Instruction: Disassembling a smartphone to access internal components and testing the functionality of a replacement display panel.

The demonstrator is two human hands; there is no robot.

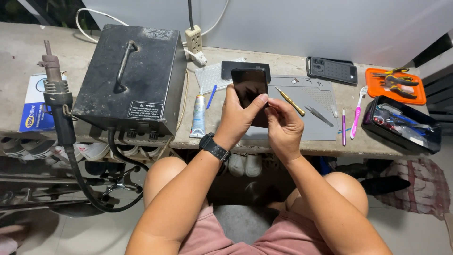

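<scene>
A black smartphone (248, 86) with a dark glossy screen is held upright over the bench edge, above a grey work mat (306, 101). My left hand (237, 118), with a black wristwatch, grips its left side and lower end, thumb across the front. My right hand (283, 126) pinches the phone's lower right edge with fingertips.
A large black metal box (132, 78) with a handle sits left, a hot-air wand (55, 89) beside it. A glue tube (198, 115), yellow-handled tool (290, 101), tweezers (318, 115), pink toothbrush (357, 113), orange tray (395, 86), black tool tray (406, 123) and phone back cover (331, 70) lie around.
</scene>
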